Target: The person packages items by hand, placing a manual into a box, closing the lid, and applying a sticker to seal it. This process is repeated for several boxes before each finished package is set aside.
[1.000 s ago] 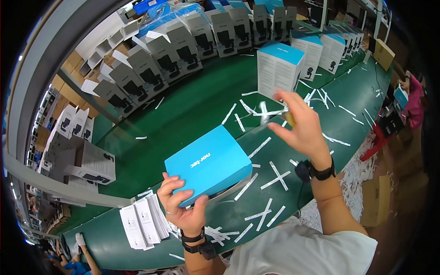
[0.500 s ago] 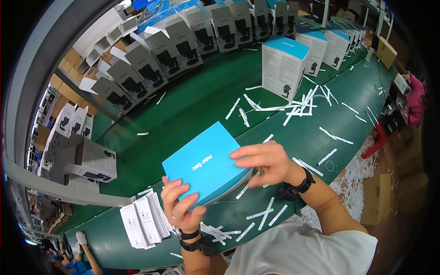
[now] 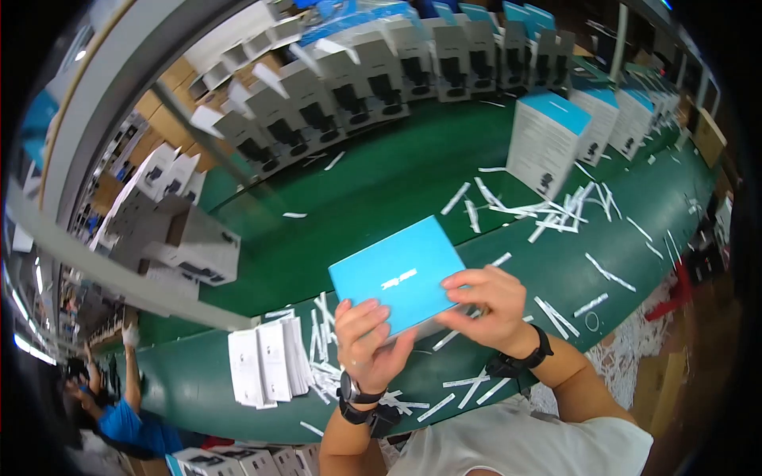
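I hold a flat blue box [image 3: 397,274] over the near edge of the green table [image 3: 381,182]. My left hand [image 3: 367,337] grips its near left corner from below, fingers curled over the edge. My right hand [image 3: 488,305] rests on the box's near right side, fingers bent onto its top. Both wrists wear black bands. A stack of white leaflets [image 3: 268,371] lies just left of my left hand.
Several white paper strips [image 3: 548,214] litter the table. Tall white-and-blue boxes [image 3: 548,139] stand at the right; rows of open grey-white boxes [image 3: 357,87] line the far side. A person in blue [image 3: 127,416] is at the lower left.
My right hand came back from the far strips and settled on the box's right side. The box now sits lower and closer to me, held in both hands.
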`<move>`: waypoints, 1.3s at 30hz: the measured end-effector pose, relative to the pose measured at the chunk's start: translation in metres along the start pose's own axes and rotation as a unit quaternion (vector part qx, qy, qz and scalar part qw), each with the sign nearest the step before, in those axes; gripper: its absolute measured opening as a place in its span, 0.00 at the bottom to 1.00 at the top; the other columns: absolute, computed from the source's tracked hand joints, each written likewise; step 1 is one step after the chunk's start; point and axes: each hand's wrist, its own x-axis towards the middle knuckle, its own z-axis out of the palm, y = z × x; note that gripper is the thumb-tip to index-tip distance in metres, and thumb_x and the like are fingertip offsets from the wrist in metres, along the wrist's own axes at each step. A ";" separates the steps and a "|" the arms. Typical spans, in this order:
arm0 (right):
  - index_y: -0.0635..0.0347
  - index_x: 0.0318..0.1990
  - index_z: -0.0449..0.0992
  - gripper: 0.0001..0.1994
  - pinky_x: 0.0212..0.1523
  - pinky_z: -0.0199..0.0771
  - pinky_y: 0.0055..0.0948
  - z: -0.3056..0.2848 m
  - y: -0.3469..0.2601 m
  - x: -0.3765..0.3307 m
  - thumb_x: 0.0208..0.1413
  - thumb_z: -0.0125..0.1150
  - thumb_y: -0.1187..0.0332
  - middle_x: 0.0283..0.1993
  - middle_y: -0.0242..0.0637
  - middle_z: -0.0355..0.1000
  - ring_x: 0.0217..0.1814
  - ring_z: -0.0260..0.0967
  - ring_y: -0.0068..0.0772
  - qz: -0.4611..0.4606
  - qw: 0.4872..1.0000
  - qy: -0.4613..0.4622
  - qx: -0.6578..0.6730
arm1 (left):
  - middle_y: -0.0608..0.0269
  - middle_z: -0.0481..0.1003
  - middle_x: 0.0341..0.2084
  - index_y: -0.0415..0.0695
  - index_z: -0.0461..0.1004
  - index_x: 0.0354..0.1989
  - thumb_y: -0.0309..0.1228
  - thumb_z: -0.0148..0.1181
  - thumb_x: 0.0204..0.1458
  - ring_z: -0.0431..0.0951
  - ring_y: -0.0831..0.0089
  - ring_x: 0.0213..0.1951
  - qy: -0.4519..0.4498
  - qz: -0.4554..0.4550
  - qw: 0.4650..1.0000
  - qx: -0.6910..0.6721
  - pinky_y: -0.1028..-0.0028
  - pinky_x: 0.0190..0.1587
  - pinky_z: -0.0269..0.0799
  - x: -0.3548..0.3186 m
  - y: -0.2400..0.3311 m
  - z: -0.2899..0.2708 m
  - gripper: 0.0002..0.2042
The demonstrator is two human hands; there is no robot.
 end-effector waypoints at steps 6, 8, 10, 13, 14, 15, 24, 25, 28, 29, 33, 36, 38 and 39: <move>0.62 0.39 0.79 0.23 0.41 0.78 0.28 -0.033 0.039 0.002 0.33 0.82 0.66 0.47 0.48 0.77 0.43 0.77 0.34 0.002 0.979 -0.135 0.151 | 0.52 0.75 0.53 0.47 0.71 0.53 0.40 0.75 0.40 0.72 0.50 0.58 -0.088 0.004 0.994 -0.068 0.46 0.64 0.58 0.033 -0.028 -0.018 0.30; 0.63 0.50 0.77 0.37 0.48 0.76 0.31 -0.033 0.021 0.036 0.30 0.82 0.55 0.56 0.53 0.72 0.49 0.76 0.39 0.099 0.978 -0.160 0.087 | 0.51 0.75 0.53 0.45 0.71 0.58 0.50 0.73 0.41 0.68 0.47 0.62 -0.109 -0.036 0.985 -0.128 0.43 0.67 0.51 0.043 -0.040 -0.016 0.36; 0.63 0.54 0.75 0.41 0.51 0.74 0.33 -0.015 0.036 0.041 0.29 0.81 0.51 0.59 0.54 0.70 0.52 0.75 0.42 0.055 0.976 -0.176 0.112 | 0.52 0.75 0.54 0.45 0.72 0.59 0.52 0.72 0.41 0.67 0.47 0.64 -0.089 -0.042 0.987 -0.126 0.44 0.68 0.49 0.031 -0.034 -0.018 0.37; 0.64 0.57 0.74 0.45 0.57 0.71 0.36 -0.011 0.062 0.033 0.28 0.81 0.49 0.62 0.55 0.68 0.58 0.72 0.48 0.003 0.974 -0.183 0.134 | 0.54 0.74 0.56 0.45 0.73 0.58 0.53 0.71 0.42 0.66 0.48 0.64 -0.094 -0.034 0.990 -0.098 0.45 0.69 0.48 0.019 -0.029 -0.020 0.36; 0.65 0.56 0.74 0.44 0.59 0.69 0.37 -0.013 0.066 0.027 0.28 0.81 0.50 0.62 0.55 0.68 0.61 0.70 0.51 -0.003 0.973 -0.183 0.142 | 0.56 0.75 0.56 0.46 0.75 0.57 0.53 0.70 0.43 0.67 0.48 0.64 -0.118 -0.029 0.991 -0.061 0.45 0.69 0.48 0.017 -0.026 -0.020 0.34; 0.66 0.53 0.76 0.41 0.57 0.71 0.36 -0.016 0.069 0.026 0.29 0.81 0.52 0.62 0.56 0.68 0.60 0.72 0.49 -0.025 0.974 -0.183 0.129 | 0.58 0.75 0.55 0.46 0.77 0.54 0.52 0.64 0.50 0.69 0.48 0.62 -0.126 -0.021 0.991 -0.033 0.48 0.69 0.50 0.017 -0.021 -0.022 0.28; 0.64 0.61 0.71 0.47 0.60 0.67 0.30 -0.021 0.069 0.037 0.28 0.83 0.56 0.74 0.52 0.51 0.60 0.71 0.38 -0.011 0.972 -0.222 0.075 | 0.49 0.75 0.44 0.38 0.76 0.43 0.33 0.62 0.50 0.74 0.51 0.48 -0.060 -0.025 0.881 0.469 0.60 0.49 0.73 0.121 -0.223 -0.097 0.15; 0.64 0.67 0.61 0.55 0.64 0.61 0.31 -0.013 0.065 0.038 0.26 0.85 0.56 0.74 0.50 0.50 0.65 0.65 0.38 0.091 0.948 -0.234 0.198 | 0.46 0.75 0.45 0.40 0.76 0.46 0.33 0.63 0.49 0.72 0.52 0.54 -0.177 -0.157 0.765 0.599 0.59 0.56 0.69 0.124 -0.265 -0.130 0.17; 0.64 0.75 0.38 0.73 0.72 0.47 0.34 -0.011 0.070 0.028 0.21 0.87 0.57 0.74 0.45 0.51 0.74 0.51 0.39 0.243 0.867 -0.282 0.331 | 0.56 0.78 0.50 0.47 0.81 0.48 0.34 0.50 0.58 0.70 0.58 0.59 -0.227 -0.243 0.588 0.737 0.50 0.68 0.49 0.096 -0.358 -0.190 0.15; 0.64 0.75 0.39 0.72 0.72 0.48 0.35 -0.015 0.079 0.010 0.22 0.87 0.55 0.74 0.45 0.51 0.74 0.51 0.39 0.232 0.883 -0.252 0.322 | 0.59 0.78 0.51 0.50 0.81 0.49 0.35 0.48 0.60 0.72 0.57 0.58 -0.251 -0.277 0.574 0.728 0.48 0.68 0.46 0.101 -0.366 -0.178 0.16; 0.67 0.72 0.51 0.64 0.70 0.55 0.38 -0.028 0.110 0.010 0.30 0.81 0.42 0.72 0.44 0.54 0.72 0.54 0.39 0.186 0.947 -0.080 0.249 | 0.60 0.79 0.50 0.51 0.84 0.44 0.36 0.48 0.61 0.69 0.57 0.61 -0.296 -0.321 0.569 0.697 0.44 0.69 0.41 0.138 -0.358 -0.152 0.15; 0.62 0.71 0.52 0.51 0.65 0.62 0.33 -0.019 0.161 0.043 0.43 0.76 0.52 0.69 0.42 0.56 0.66 0.60 0.36 0.151 0.983 0.020 0.101 | 0.58 0.79 0.48 0.50 0.84 0.41 0.34 0.49 0.58 0.70 0.57 0.59 -0.292 -0.246 0.602 0.701 0.43 0.70 0.40 0.117 -0.313 -0.159 0.14; 0.58 0.71 0.53 0.46 0.64 0.62 0.32 -0.030 0.216 0.050 0.47 0.74 0.58 0.68 0.41 0.59 0.65 0.61 0.34 0.192 0.975 0.035 0.107 | 0.57 0.79 0.45 0.47 0.83 0.38 0.33 0.50 0.56 0.73 0.56 0.56 -0.222 -0.077 0.670 0.704 0.46 0.71 0.42 0.115 -0.283 -0.151 0.13; 0.57 0.71 0.53 0.45 0.64 0.62 0.33 -0.041 0.254 0.048 0.48 0.74 0.59 0.67 0.42 0.59 0.65 0.61 0.35 0.174 0.978 0.099 0.066 | 0.57 0.79 0.45 0.46 0.82 0.39 0.32 0.51 0.55 0.74 0.57 0.54 -0.228 -0.060 0.714 0.659 0.49 0.71 0.45 0.115 -0.265 -0.140 0.12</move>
